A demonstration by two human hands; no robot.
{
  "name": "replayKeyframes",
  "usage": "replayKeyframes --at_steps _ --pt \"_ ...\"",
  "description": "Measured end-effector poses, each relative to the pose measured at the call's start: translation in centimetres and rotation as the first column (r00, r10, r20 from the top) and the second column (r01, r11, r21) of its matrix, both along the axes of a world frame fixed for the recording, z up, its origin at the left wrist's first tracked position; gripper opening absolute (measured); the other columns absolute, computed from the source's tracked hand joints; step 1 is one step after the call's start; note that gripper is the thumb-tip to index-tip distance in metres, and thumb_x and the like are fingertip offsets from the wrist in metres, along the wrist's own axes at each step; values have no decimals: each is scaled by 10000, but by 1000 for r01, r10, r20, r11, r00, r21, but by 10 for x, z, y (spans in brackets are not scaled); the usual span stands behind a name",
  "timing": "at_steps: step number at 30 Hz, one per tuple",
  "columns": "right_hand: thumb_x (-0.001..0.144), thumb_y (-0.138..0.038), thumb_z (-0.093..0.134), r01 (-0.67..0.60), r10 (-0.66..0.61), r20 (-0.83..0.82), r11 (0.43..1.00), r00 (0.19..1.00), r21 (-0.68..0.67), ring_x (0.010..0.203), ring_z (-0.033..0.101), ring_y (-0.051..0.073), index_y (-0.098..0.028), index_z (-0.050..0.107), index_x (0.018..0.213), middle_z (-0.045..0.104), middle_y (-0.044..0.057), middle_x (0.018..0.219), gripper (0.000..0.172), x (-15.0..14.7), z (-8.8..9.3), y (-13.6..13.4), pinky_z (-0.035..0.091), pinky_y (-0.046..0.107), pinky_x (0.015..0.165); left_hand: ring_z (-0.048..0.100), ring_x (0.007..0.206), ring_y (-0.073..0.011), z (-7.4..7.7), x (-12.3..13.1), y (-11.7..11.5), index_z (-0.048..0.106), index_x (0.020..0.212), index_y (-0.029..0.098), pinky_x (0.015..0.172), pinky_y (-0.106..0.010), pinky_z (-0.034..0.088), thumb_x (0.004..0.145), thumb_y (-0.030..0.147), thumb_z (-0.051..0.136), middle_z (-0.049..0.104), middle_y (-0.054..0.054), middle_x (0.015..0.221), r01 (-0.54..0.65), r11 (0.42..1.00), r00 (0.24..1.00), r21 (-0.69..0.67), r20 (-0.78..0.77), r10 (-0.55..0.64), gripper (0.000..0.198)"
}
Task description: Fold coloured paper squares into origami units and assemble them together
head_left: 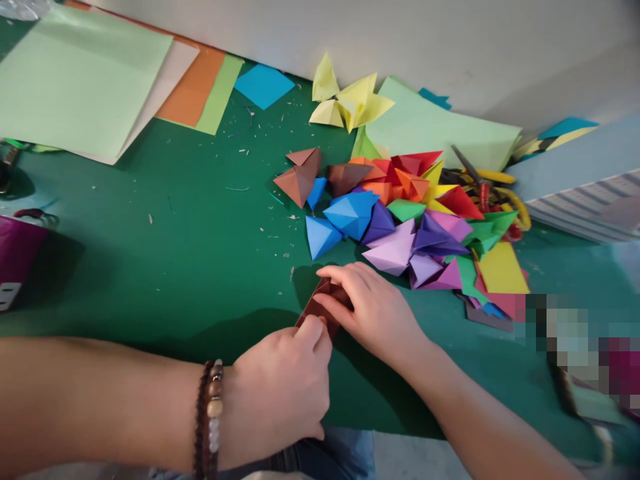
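Observation:
Near the front edge of the green table, a piece of brown folded paper point(324, 301) sits between my two hands, partly covered by them. My left hand point(290, 373) is closed, with thumb and forefinger pinching the paper's near end. On the far side my right hand point(367, 307) is curled over the same paper, its thumb and fingers gripping the upper part. Just beyond are folded brown paper pieces point(299, 180), blue ones point(351, 213) and lilac ones point(393, 250).
Scissors point(483, 183) with yellow handles lie among the folded pieces. Flat paper sheets point(85, 80) are stacked at the back left. A yellow paper flower point(353, 100) rests by the wall. At the left edge stands a magenta box point(20, 253), and at right a pale blue box point(585, 167).

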State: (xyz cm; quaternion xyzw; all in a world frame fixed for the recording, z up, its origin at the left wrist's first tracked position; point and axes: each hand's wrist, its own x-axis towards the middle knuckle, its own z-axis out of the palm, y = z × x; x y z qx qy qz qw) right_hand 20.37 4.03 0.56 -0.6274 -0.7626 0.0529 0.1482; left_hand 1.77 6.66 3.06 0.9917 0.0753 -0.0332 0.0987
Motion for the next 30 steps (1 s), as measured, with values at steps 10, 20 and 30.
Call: replayKeyframes --at_steps 10,20,30 --pt "870 -282 600 169 -167 -161 986 973 4 744 582 165 -204 589 955 632 25 845 116 9 9 -4 492 300 676 520 1061 -323 4 3 11 734 923 111 724 -340 510 681 628 687 625 -183 1074 66 997 998 -30 -14 -66 573" --pt "880 -245 582 138 -138 -142 990 980 -8 837 598 191 -207 691 860 627 50 861 117 0 3 -12 509 351 752 515 1076 -313 6 2 13 716 998 92 770 -347 502 713 620 664 625 -190 1101 75 997 997 -22 -35 -75 602" --pt "891 -198 551 313 -282 -288 948 915 67 917 611 202 -244 655 1033 671 56 955 182 -13 9 -48 522 372 808 529 1064 -298 8 1 14 726 959 105 812 -345 499 694 607 692 640 -170 1091 77 997 996 -17 -32 -78 569"
